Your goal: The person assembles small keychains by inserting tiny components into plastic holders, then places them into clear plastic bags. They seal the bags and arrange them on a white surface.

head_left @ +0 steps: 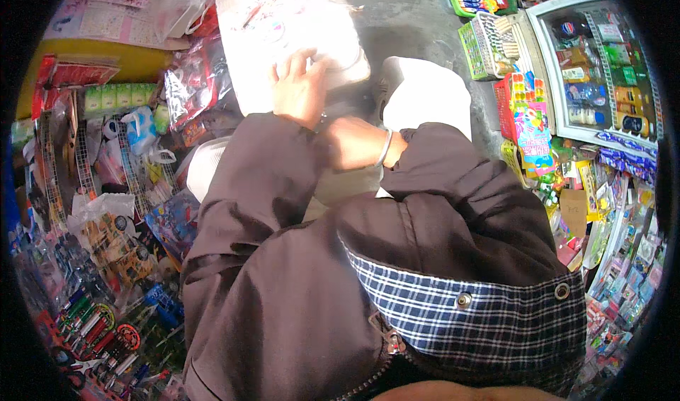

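Observation:
My left hand (301, 89) rests at the near edge of a white, rounded-corner surface (248, 93), with its fingers stretched out and apart. Strong sunlight washes out much of that surface; small bits and faint coloured marks show at its far side, too bright to name. I see nothing held in the left hand. My right hand (352, 144) crosses toward the left wrist, a pale bangle (384, 148) around its own wrist. Its fingers are hidden by the left forearm and sleeve. Both arms wear dark brown sleeves.
A white plastic stool (428, 93) stands right of the surface. Packaged goods (113, 238) crowd the left side. On the right are a green basket (478, 47), a red basket (504, 107) and a glass-fronted drinks fridge (595, 68). Grey floor (404, 22) lies between.

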Available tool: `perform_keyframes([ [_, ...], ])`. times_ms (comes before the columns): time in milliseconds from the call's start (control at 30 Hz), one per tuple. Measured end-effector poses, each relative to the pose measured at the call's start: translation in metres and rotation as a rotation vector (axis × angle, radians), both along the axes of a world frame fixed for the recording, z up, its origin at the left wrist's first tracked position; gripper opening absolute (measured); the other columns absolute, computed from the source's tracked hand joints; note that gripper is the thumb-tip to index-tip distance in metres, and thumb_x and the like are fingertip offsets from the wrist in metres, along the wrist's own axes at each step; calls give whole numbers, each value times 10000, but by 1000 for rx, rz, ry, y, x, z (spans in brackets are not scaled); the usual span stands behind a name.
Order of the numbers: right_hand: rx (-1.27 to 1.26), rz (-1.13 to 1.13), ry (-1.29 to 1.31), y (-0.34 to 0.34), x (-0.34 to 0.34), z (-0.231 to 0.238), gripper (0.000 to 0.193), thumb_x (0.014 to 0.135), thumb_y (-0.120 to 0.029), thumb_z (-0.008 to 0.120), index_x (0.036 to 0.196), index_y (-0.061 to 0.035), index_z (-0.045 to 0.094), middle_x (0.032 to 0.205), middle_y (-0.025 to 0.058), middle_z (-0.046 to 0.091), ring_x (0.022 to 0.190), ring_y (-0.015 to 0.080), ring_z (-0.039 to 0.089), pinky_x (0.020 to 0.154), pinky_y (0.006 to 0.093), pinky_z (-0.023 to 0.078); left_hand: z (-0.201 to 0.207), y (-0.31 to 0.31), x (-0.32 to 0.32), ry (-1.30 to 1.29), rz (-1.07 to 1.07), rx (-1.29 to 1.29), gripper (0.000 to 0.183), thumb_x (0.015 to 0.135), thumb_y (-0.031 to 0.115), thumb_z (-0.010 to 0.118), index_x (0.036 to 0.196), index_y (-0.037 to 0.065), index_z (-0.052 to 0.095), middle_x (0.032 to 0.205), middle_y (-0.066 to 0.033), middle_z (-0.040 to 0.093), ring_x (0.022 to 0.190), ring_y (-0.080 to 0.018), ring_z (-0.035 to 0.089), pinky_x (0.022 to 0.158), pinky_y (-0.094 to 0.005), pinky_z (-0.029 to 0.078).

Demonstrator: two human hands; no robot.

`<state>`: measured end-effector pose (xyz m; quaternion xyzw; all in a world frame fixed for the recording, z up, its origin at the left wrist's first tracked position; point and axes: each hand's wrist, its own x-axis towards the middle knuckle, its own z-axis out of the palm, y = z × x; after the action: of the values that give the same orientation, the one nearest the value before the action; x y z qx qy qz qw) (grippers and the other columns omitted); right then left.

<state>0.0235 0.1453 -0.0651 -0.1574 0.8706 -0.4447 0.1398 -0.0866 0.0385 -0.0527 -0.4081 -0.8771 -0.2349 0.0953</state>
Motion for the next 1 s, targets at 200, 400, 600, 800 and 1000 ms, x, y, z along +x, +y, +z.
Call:
perform_keyframes([
  [200, -45, -218, 54, 24, 0, 39, 149, 750, -191, 666, 818, -60, 683, 751, 141, 673, 700, 297, 661, 644, 387, 508, 2, 6, -1, -308, -94, 315, 150, 873, 118, 591, 1008, 56, 611, 1065, -105, 618, 1103, -257, 550, 981, -421, 376],
  [400, -371, -743, 472, 41, 6, 76, 163, 799, -73, 688, 953, -27, 663, 810, 95, 663, 728, 168, 644, 654, 284, 507, 30, -7, 37, -857, -57, 688, 140, 935, 94, 558, 1017, -19, 545, 934, -92, 604, 889, -159, 555, 813, -306, 448],
  [600, -119, -653, 830, 43, 8, 83, 205, 772, 3, 699, 975, -11, 679, 911, 102, 668, 833, 217, 642, 734, 294, 508, 46, -5, 61, -801, -53, 684, 125, 940, 80, 543, 1029, -6, 523, 918, -54, 575, 823, -117, 531, 747, -271, 455],
  [800, -176, -631, 791, 46, 20, 84, 153, 781, -101, 702, 929, -65, 700, 895, 86, 674, 819, 260, 628, 712, 336, 505, 53, -4, 79, -766, -15, 685, 152, 936, 88, 550, 1043, -16, 526, 918, -86, 598, 839, -136, 564, 769, -280, 467],
  [1000, -138, -614, 730, 38, 26, 93, 94, 805, -123, 685, 864, -53, 665, 824, 92, 647, 761, 264, 623, 652, 334, 489, 66, -13, 85, -556, -2, 578, 183, 948, 124, 557, 1047, -22, 603, 891, -63, 634, 842, -114, 564, 761, -264, 460],
])
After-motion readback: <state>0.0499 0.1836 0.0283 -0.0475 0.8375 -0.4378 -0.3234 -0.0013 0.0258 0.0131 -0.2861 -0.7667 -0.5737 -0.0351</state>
